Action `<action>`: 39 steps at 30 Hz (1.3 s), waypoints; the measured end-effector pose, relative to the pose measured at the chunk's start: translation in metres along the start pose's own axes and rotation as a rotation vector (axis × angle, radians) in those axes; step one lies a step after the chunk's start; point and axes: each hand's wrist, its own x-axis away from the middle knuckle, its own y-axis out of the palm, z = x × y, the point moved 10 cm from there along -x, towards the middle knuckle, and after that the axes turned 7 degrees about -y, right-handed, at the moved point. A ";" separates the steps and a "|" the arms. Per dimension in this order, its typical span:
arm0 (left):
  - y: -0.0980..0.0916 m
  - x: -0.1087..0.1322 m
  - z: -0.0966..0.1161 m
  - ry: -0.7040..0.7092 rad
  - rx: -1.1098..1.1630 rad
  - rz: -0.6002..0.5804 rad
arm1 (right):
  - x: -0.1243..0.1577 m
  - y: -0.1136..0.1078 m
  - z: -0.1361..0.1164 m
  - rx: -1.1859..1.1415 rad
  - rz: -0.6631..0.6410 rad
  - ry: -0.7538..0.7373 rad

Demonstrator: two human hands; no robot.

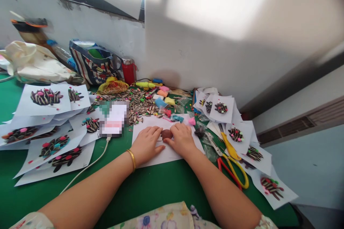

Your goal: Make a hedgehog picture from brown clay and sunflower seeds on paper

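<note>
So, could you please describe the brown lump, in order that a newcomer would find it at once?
On the green table, look for the white sheet near the middle. The brown lump sits there, between the left grip and the right grip. It is rounded and brown, unlike the blue lump and yellow lump farther back.

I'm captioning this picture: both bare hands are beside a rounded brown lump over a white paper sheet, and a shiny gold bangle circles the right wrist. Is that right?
Not quite: the head view shows the shiny gold bangle circling the wrist of the bare left hand. The rest holds.
</note>
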 end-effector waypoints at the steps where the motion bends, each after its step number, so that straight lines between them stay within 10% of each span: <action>1: -0.001 0.000 0.000 -0.001 0.002 0.001 | 0.000 0.000 0.000 -0.005 -0.001 0.002; 39: 0.004 -0.003 -0.003 -0.021 0.015 0.001 | 0.004 -0.009 0.040 -0.034 0.029 0.109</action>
